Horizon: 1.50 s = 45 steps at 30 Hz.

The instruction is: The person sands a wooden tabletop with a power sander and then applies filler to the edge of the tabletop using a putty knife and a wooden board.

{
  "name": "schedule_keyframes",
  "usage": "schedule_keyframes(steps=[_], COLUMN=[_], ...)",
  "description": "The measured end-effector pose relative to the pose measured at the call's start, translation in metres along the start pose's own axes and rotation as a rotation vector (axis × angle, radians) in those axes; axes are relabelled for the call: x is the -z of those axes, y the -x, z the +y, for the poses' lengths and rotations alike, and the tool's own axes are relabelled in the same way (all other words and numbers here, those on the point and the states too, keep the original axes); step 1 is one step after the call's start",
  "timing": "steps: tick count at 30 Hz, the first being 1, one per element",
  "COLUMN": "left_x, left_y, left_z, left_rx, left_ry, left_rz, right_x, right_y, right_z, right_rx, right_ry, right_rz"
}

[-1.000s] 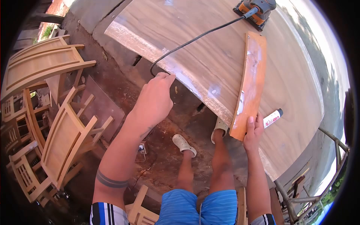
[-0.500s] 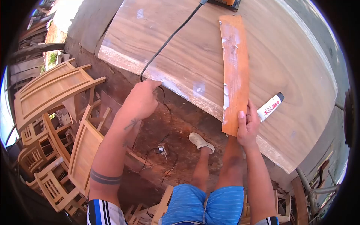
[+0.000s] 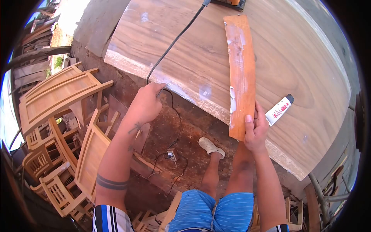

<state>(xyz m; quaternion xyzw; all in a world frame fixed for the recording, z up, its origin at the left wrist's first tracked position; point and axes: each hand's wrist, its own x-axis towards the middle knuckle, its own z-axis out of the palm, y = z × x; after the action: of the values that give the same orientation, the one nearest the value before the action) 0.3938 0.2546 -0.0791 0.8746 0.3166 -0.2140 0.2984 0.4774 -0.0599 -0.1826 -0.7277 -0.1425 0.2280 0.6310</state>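
Gripping an orange strip (image 3: 241,77), the right hand (image 3: 256,131) — left hand (image 3: 147,102) curled at the wooden slab (image 3: 297,65), hold unclear.

Your one camera sits on your head, looking forward and steeply down: your blue shorts (image 3: 234,210) show at the bottom edge, the bench (image 3: 286,69) spans the upper right close by, and the wide, round lens darkens the corners
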Motion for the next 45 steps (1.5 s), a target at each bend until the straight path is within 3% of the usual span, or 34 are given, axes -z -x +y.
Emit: schedule_keyframes(steps=[16,45], left_x=[0.000,-0.020], left_y=[-0.004,0.012], left_z=[0.005,0.012], left_rx=[-0.019,-0.047], left_ry=[0.017,0.116], left_rz=[-0.120,-0.132], right_x=[-0.001,-0.002], right_y=[0.000,-0.001], right_z=[-0.002,0.000], right_rx=[-0.006,0.011], right_ry=[0.009,0.021], right_rz=[-0.004,0.007])
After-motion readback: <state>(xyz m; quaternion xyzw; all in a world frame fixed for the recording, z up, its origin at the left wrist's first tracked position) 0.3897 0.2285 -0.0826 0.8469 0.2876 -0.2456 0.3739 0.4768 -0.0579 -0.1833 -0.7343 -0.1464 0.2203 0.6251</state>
